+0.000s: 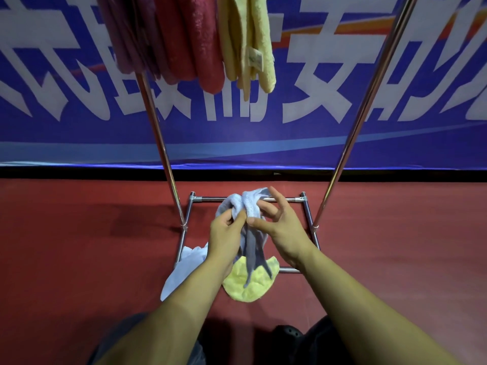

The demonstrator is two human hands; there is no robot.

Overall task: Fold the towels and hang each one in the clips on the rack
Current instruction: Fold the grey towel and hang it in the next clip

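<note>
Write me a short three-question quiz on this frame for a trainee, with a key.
1. True or false: the pale blue towel is already hanging on the rack.
2. Which towel lies on the floor right below the hands? A) red B) yellow C) purple
3. Fill in: the towels already hanging at the top are purple, red and ____.

Key
1. False. The left hand grips it bunched up, and the right hand touches it with spread fingers.
2. B, the yellow towel; a white cloth lies beside it.
3. Cream: the purple towel, red towel and cream towel hang side by side.
</note>
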